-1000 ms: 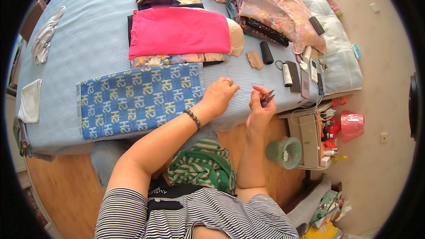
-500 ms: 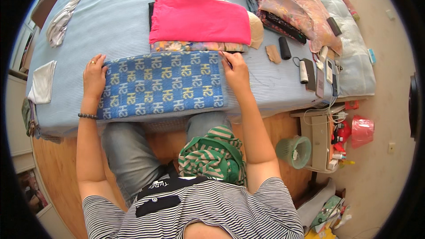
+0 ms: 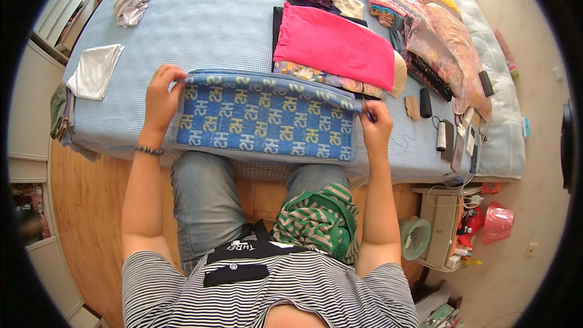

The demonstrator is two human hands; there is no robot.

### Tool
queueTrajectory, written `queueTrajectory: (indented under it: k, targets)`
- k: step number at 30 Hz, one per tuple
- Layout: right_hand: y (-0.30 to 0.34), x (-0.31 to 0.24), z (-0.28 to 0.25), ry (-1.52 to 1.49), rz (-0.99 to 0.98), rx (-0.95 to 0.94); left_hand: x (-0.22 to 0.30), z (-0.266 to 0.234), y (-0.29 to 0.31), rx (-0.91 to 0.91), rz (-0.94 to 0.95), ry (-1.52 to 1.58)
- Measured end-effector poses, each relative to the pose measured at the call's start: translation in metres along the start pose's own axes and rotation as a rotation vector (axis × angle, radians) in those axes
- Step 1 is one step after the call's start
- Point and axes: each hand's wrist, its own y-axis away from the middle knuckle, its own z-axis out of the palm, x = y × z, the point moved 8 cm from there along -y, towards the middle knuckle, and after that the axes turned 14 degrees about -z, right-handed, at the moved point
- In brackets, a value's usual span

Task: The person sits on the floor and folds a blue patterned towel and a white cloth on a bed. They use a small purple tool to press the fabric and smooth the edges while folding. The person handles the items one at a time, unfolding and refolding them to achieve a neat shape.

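A blue patterned towel (image 3: 261,118) lies folded at the bed's near edge, in front of my knees. My left hand (image 3: 163,98) pinches its far left corner between thumb and fingers. At the far right corner my right hand (image 3: 376,123) grips the same edge, fingers closed. Between my hands the far edge is lifted and curls slightly over the towel. Just beyond it is a stack with a bright pink folded cloth (image 3: 334,45) on top and a floral cloth (image 3: 325,78) showing underneath. A green striped cloth (image 3: 319,222) rests on my lap.
White cloths (image 3: 97,71) lie on the bed (image 3: 225,18) at left. Patterned fabrics (image 3: 437,42) are heaped at the far right. Near the right edge sit a black cylinder (image 3: 426,103), phones and cables. A drawer cabinet (image 3: 437,225) and green bin (image 3: 416,240) stand right of the bed.
The towel's far edge, flat before, is now raised and turned toward me by both hands. My right hand has closed on its corner. The whole view has shifted, with things appearing further right.
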Motion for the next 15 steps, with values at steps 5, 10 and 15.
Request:
queueTrajectory:
  k: [5, 10, 15]
  targets:
    - [0.063, -0.014, -0.025, -0.091, 0.004, -0.100, 0.000, -0.017, 0.068, -0.052, 0.002, -0.078]
    - [0.088, -0.019, -0.017, -0.036, 0.074, -0.154, -0.017, -0.011, 0.095, -0.091, -0.117, -0.025]
    - [0.086, -0.027, -0.016, -0.003, 0.082, -0.198, -0.013, -0.013, 0.099, -0.078, -0.064, -0.061]
